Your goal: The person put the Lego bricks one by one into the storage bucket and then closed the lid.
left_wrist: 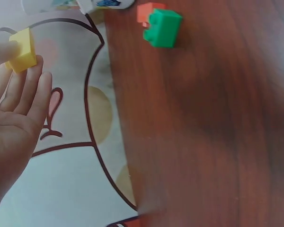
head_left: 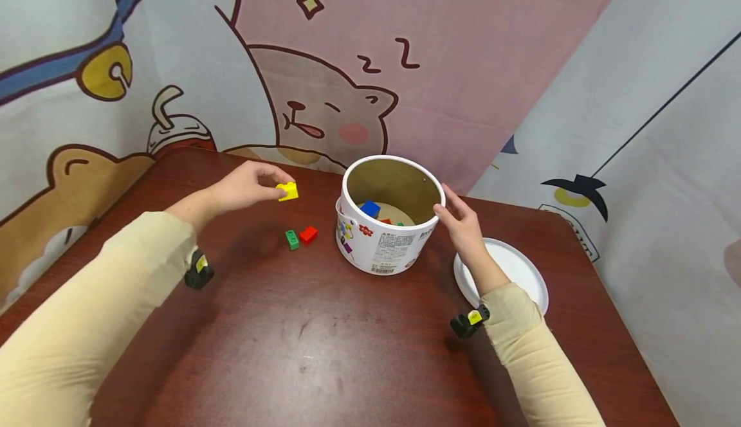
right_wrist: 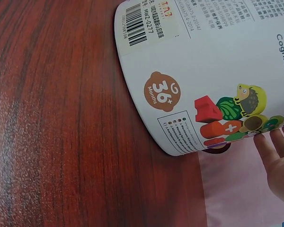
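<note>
Between thumb and fingers my left hand (head_left: pixel 250 186) pinches a yellow toy brick (head_left: pixel 287 191), held above the table to the left of a white bucket (head_left: pixel 382 247). The left wrist view shows the same yellow brick (left_wrist: pixel 22 51) at the fingertips. My right hand (head_left: pixel 463 224) grips the bucket's right rim, thumb on the near side; in the right wrist view its fingers (right_wrist: pixel 270 149) lie against the printed wall. Inside the bucket are a blue block (head_left: pixel 370 209) and partly hidden orange and green pieces. On the table a green brick (head_left: pixel 292 240) lies beside a red brick (head_left: pixel 309 235).
A round white lid (head_left: pixel 509 272) lies on the dark wooden table (head_left: pixel 324 350), right of the bucket and partly under the right forearm. Behind the table hangs a cloth (head_left: pixel 463 47) printed with cartoon bears. Each wrist carries a small black camera (head_left: pixel 199 271).
</note>
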`<state>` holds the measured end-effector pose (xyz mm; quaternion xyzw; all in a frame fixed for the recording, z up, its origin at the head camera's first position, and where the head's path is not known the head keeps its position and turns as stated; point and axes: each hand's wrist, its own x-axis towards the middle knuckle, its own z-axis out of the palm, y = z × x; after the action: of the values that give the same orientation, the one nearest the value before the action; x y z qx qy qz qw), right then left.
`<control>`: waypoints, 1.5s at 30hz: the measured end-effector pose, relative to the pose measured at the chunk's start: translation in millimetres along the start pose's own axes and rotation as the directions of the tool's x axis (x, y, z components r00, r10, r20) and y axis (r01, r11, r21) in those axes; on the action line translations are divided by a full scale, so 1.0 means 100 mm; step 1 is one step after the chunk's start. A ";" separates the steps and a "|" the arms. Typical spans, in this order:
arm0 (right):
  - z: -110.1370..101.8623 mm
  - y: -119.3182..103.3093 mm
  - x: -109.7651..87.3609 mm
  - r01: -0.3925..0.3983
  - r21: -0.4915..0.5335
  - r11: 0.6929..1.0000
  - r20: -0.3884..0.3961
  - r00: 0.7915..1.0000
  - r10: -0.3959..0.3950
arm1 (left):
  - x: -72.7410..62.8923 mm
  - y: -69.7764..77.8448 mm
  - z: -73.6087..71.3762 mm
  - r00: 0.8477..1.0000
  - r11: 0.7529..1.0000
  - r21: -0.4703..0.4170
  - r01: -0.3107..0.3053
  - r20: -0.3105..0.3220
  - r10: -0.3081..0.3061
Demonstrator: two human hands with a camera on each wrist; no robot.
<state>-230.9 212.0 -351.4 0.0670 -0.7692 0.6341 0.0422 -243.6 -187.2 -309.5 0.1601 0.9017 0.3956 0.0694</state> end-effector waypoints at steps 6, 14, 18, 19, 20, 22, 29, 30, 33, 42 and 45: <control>-0.01 0.01 0.01 0.007 0.016 1.000 0.000 1.000 -0.007 | 0.07 0.19 0.00 1.000 0.999 -0.031 -0.030 -0.008 0.030; -0.01 0.02 0.01 0.005 0.010 1.000 -0.002 1.000 -0.005 | 0.17 0.42 0.01 0.999 0.996 -0.076 -0.050 0.004 0.051; -0.02 0.01 0.00 0.005 0.005 1.000 -0.003 1.000 -0.005 | 0.23 0.51 0.03 0.998 0.994 -0.092 -0.065 0.013 0.066; -0.02 0.01 0.00 0.005 0.005 1.000 -0.003 1.000 -0.005 | 0.25 0.52 0.04 0.997 0.993 -0.095 -0.074 0.014 0.075; -0.02 0.01 0.00 0.006 0.004 1.000 -0.002 1.000 -0.006 | 0.26 0.55 0.05 0.996 0.992 -0.099 -0.081 0.014 0.083; -0.02 0.01 -0.01 0.007 0.004 1.000 -0.002 1.000 -0.007 | 0.30 0.61 0.07 0.995 0.989 -0.108 -0.098 0.017 0.101; -0.03 0.02 -0.01 0.007 0.009 1.000 -0.003 1.000 -0.007 | 0.42 0.84 0.21 0.988 0.980 -0.144 -0.141 0.047 0.149; -0.03 0.02 -0.01 0.006 0.011 1.000 -0.004 1.000 -0.006 | 0.44 0.87 0.24 0.986 0.978 -0.145 -0.148 0.054 0.157; -0.02 0.02 -0.01 0.003 0.017 1.000 -0.002 1.000 -0.003 | 0.50 0.97 0.30 0.979 0.975 -0.132 -0.177 0.076 0.188; 0.00 0.02 0.00 0.005 0.026 1.000 -0.009 1.000 -0.004 | 0.64 1.12 0.48 0.970 0.973 -0.127 -0.191 0.126 0.207; 0.01 0.02 0.00 0.012 0.031 0.999 -0.012 1.000 -0.012 | 0.69 1.13 0.54 0.965 0.968 -0.141 -0.205 0.137 0.225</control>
<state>-230.9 211.3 -353.4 0.0687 -0.7587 0.6459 0.0495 -267.8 -54.2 -263.0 0.2821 0.8443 0.4434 0.1045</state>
